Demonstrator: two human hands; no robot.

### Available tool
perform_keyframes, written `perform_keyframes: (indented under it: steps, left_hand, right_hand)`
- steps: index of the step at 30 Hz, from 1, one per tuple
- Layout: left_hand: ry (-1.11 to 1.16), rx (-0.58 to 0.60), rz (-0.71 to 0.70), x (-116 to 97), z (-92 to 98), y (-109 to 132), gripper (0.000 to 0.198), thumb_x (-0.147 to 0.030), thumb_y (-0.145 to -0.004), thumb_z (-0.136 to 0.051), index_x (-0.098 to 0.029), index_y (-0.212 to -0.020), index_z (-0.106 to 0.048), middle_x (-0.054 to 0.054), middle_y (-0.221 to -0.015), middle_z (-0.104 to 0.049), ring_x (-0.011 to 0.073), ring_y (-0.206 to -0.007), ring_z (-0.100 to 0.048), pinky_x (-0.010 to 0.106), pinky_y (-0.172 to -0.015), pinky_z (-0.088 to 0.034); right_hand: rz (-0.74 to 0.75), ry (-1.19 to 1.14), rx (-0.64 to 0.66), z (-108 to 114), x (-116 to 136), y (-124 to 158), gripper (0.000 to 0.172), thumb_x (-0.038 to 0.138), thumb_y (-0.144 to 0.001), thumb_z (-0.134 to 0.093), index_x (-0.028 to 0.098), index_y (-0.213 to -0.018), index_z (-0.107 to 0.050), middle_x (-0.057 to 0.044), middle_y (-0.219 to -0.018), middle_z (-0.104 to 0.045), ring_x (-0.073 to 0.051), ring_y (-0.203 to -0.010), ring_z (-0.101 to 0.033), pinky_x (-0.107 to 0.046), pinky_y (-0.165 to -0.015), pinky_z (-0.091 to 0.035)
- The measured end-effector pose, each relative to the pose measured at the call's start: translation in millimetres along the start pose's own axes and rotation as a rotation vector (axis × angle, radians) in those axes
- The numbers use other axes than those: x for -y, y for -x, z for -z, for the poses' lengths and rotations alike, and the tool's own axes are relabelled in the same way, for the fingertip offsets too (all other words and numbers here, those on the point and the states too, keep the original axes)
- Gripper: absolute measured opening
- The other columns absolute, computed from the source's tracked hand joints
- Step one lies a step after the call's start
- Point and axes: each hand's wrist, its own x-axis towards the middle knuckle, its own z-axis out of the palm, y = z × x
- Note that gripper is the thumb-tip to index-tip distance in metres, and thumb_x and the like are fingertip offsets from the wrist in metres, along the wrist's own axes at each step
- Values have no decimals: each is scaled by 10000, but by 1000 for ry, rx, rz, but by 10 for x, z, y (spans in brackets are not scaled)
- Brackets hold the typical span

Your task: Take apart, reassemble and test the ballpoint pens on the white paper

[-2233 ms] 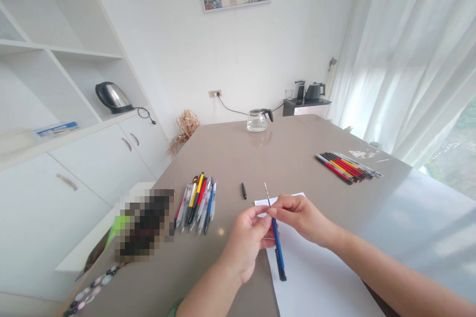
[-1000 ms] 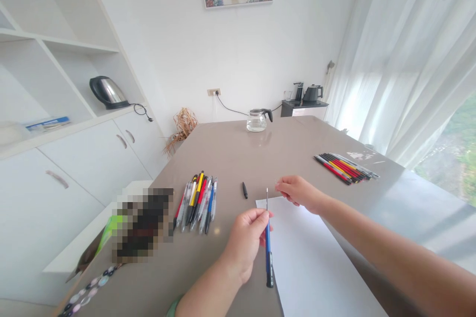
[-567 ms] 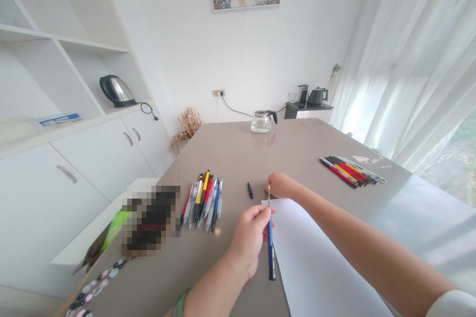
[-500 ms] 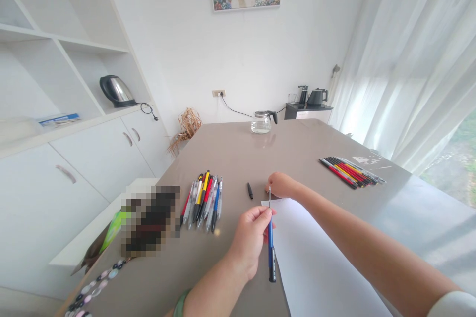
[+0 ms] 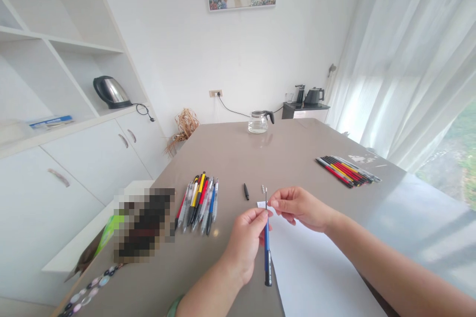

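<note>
My left hand (image 5: 250,237) is closed around a blue pen (image 5: 267,250), held upright with its clip end toward me. From the pen's open far end sticks a thin refill (image 5: 266,199). My right hand (image 5: 297,207) is at the refill's right side, thumb and forefinger drawn together close by it. Whether they touch the refill or pinch something small, I cannot make out. A small spring (image 5: 263,189) lies on the table just beyond the refill. To its left lies a black pen tip piece (image 5: 246,191).
White paper (image 5: 316,267) lies under my right forearm. A pile of pens (image 5: 199,203) sits left, and a row of pen parts (image 5: 347,171) lies right. A glass teapot (image 5: 258,122) stands at the far side of the table. A bead string (image 5: 87,294) and a pixelated item (image 5: 145,225) lie near left.
My right hand has drawn back toward me from the table beyond the pen, to beside the refill. A spring now shows on the table there. My left hand still holds the pen.
</note>
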Motion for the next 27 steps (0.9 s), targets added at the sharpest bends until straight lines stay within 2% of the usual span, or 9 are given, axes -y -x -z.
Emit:
perform_keyframes:
  steps: [6,11,16,20,23,27]
  left_hand:
    - [-54,77,-3,-20,-30,16,267,-384,-777,-461,-137,-788,-561,-2,-649,-452,90,-585,-405,215,-545,-311]
    - [-94,73,51,-23,-48,28,267,-373,-761,-485,-131,-837,-569,9,-662,-478,90,-573,-413,218,-544,-315]
    - [-103,57,81,-28,-42,37,274,-381,-731,-516,-127,-818,-573,17,-658,-494,91,-555,-422,216,-533,-317]
    - [-101,67,83,-47,-27,45,277,-385,-729,-517,-131,-822,-572,19,-666,-499,92,-559,-426,218,-540,-323]
    - [-103,70,79,-60,-25,50,283,-387,-741,-502,-129,-834,-572,21,-670,-497,92,-572,-423,216,-545,-322]
    - [-101,73,72,-57,-30,55,286,-387,-752,-487,-132,-851,-569,18,-675,-493,90,-576,-417,216,-549,-321]
  right_hand:
    - [-8,-92,-87,-147,-73,77,221,348,-681,-584,129,-661,-559,7,-569,-493,-49,-436,-353,-195,-385,-264]
    - [8,-155,-203,-106,-76,6,196,330,-687,-546,155,-617,-494,35,-503,-423,-52,-416,-331,-198,-384,-252]
    - [-141,200,-404,240,-98,-348,230,360,-703,-472,173,-577,-425,41,-478,-389,-54,-383,-319,-204,-376,-275]
    - [-252,378,-466,541,-160,-668,198,292,-651,-529,171,-534,-427,44,-433,-377,-50,-351,-287,-207,-354,-214]
    - [-323,524,-490,629,-227,-829,199,239,-613,-560,161,-480,-435,29,-413,-390,-62,-359,-314,-215,-367,-219]
    - [-358,688,-515,609,-291,-942,184,195,-583,-572,147,-442,-465,-4,-443,-439,-102,-442,-410,-225,-418,-268]
